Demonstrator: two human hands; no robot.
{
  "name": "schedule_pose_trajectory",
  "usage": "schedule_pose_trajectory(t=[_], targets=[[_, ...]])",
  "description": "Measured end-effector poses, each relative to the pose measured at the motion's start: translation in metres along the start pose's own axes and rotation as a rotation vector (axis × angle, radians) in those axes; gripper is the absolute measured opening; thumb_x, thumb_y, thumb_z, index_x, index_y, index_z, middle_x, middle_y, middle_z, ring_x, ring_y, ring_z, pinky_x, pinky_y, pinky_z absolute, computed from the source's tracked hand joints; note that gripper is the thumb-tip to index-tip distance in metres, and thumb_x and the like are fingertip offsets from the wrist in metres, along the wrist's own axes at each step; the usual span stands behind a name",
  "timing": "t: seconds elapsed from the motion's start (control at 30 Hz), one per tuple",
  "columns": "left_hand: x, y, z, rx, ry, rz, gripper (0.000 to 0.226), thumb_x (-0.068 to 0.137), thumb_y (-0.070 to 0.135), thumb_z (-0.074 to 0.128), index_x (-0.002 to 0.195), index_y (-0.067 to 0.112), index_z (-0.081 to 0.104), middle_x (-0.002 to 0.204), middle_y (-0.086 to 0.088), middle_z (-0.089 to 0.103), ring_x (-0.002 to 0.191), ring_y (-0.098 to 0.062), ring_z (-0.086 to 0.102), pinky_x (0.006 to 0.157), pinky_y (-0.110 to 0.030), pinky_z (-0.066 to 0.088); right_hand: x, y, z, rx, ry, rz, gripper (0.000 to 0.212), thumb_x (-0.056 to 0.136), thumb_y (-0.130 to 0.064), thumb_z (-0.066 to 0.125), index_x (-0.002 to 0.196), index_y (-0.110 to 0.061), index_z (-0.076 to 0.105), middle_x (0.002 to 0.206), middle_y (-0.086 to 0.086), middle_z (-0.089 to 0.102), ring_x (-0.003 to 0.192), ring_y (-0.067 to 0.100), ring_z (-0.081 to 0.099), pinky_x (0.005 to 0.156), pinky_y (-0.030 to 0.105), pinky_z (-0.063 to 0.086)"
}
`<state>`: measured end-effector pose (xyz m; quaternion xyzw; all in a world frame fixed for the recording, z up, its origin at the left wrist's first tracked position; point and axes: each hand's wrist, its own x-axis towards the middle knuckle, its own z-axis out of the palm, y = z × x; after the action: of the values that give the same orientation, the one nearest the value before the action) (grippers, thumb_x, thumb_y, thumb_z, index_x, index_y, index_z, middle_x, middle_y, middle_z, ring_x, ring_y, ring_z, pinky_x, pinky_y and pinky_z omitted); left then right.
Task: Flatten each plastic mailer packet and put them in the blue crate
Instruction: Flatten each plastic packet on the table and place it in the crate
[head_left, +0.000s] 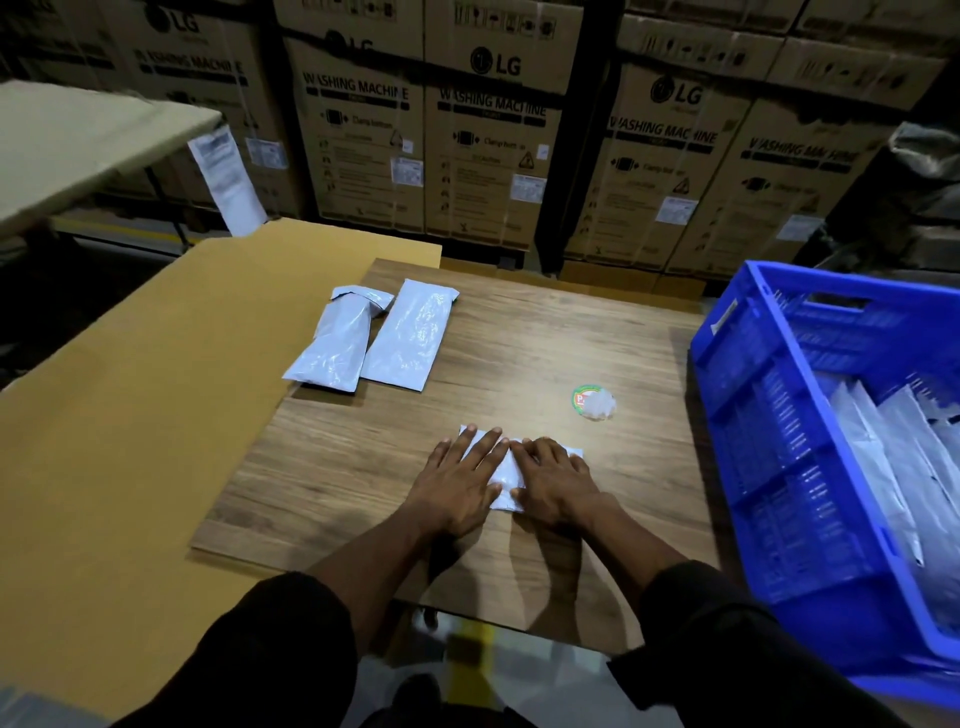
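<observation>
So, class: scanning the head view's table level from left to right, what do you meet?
Yellow cardboard sheet → crumpled mailer → flatter mailer → left hand → right hand → round sticker → blue crate.

a warehouse or stockroom: beyond the hands, stacked lg washing machine cartons (488, 135) form a wall behind a wood-grain counter (519, 338), with a blue crate (769, 374) of packed mailers to the right.
</observation>
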<state>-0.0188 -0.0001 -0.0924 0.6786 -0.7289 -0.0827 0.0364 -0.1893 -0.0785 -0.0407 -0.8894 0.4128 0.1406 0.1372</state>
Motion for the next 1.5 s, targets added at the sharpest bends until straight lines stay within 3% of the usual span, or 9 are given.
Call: schedule_pose_trajectory(t=[0.13, 0.37, 0.63, 0.8, 0.93, 1.17, 1.3, 1.4, 1.5], targets=[[-0.001, -0.002, -0.002, -0.036, -0.007, -0.006, 0.076, 0.090, 0.054, -0.004, 0.161, 0.026, -0.003, 0.168, 0.011, -0.011, 0.155, -0.019, -0.010, 0.122, -0.043, 0.001, 0.004, -0.002, -0.006, 0.002, -0.048, 0.022, 0.075, 0.097, -0.042, 0.050, 0.157, -0.021, 0.011, 0.158, 0.005, 0.016, 0.148, 0.023, 0.006, 0.115, 0.052, 0.019], [-0.008, -0.012, -0.003, -0.048, 0.012, -0.075, 0.082, 0.088, 0.053, -0.004, 0.161, 0.017, -0.002, 0.168, 0.003, -0.010, 0.155, -0.016, -0.005, 0.124, -0.044, 0.003, -0.004, 0.002, 0.013, 0.022, -0.066, 0.029, 0.070, 0.103, -0.046, 0.029, 0.158, -0.027, -0.012, 0.165, -0.006, -0.016, 0.150, 0.019, -0.020, 0.121, 0.053, -0.006], [-0.013, -0.012, -0.003, -0.020, 0.034, -0.102, 0.077, 0.092, 0.051, -0.002, 0.162, 0.019, 0.000, 0.168, 0.006, -0.008, 0.155, -0.014, -0.003, 0.123, -0.047, 0.002, -0.013, 0.009, 0.025, 0.019, 0.069, -0.001, 0.069, 0.102, -0.056, 0.018, 0.158, -0.027, -0.011, 0.165, -0.011, -0.016, 0.151, 0.016, -0.018, 0.121, 0.053, -0.006], [-0.014, -0.012, -0.003, -0.013, 0.057, -0.108, 0.074, 0.095, 0.049, 0.007, 0.162, 0.017, 0.010, 0.168, 0.004, 0.002, 0.155, -0.017, 0.006, 0.123, -0.053, 0.012, -0.018, 0.018, 0.034, 0.033, 0.156, 0.004, 0.069, 0.102, -0.059, 0.015, 0.158, -0.026, -0.007, 0.165, -0.012, -0.013, 0.151, 0.013, -0.016, 0.121, 0.050, -0.006], [-0.013, -0.010, -0.005, -0.014, 0.012, -0.114, 0.078, 0.089, 0.051, -0.004, 0.162, 0.021, -0.003, 0.167, 0.009, -0.011, 0.155, -0.013, -0.006, 0.123, -0.049, 0.000, -0.030, 0.042, 0.035, 0.025, 0.129, 0.048, 0.070, 0.099, -0.064, 0.011, 0.157, -0.031, -0.010, 0.161, -0.020, -0.022, 0.149, 0.007, -0.021, 0.120, 0.056, -0.006], [-0.015, -0.029, -0.010, -0.022, -0.075, -0.098, 0.074, 0.088, 0.052, -0.007, 0.159, 0.030, -0.016, 0.163, 0.018, -0.022, 0.152, -0.009, -0.016, 0.123, -0.048, -0.005, -0.044, 0.064, 0.035, 0.037, 0.092, 0.048, 0.072, 0.097, -0.067, 0.008, 0.156, -0.033, -0.014, 0.157, -0.023, -0.030, 0.145, 0.004, -0.029, 0.118, 0.057, -0.011], [-0.012, -0.031, -0.015, -0.057, -0.130, -0.104, 0.079, 0.085, 0.050, -0.005, 0.159, 0.024, -0.016, 0.163, 0.011, -0.026, 0.152, -0.015, -0.020, 0.123, -0.050, -0.006, -0.043, 0.060, 0.029, 0.062, 0.041, 0.061, 0.074, 0.099, -0.065, 0.014, 0.157, -0.029, -0.014, 0.159, -0.019, -0.029, 0.147, 0.010, -0.028, 0.116, 0.058, -0.012], [-0.011, -0.021, -0.017, -0.140, -0.028, -0.115, 0.080, 0.085, 0.041, 0.004, 0.160, 0.014, -0.006, 0.162, 0.005, -0.024, 0.152, -0.015, -0.019, 0.123, -0.049, -0.005, -0.042, 0.050, 0.026, 0.009, 0.151, 0.038, 0.074, 0.100, -0.061, 0.017, 0.158, -0.024, -0.010, 0.161, -0.009, -0.026, 0.149, 0.019, -0.026, 0.116, 0.057, -0.012], [-0.008, 0.001, -0.007, -0.080, 0.152, -0.013, 0.070, 0.096, 0.038, 0.024, 0.158, 0.005, 0.025, 0.166, -0.006, 0.011, 0.154, -0.023, 0.013, 0.121, -0.047, 0.012, -0.038, 0.034, 0.030, -0.094, 0.261, -0.094, 0.074, 0.098, -0.062, 0.013, 0.159, -0.022, -0.002, 0.163, -0.008, -0.018, 0.151, 0.019, -0.019, 0.118, 0.052, -0.012]])
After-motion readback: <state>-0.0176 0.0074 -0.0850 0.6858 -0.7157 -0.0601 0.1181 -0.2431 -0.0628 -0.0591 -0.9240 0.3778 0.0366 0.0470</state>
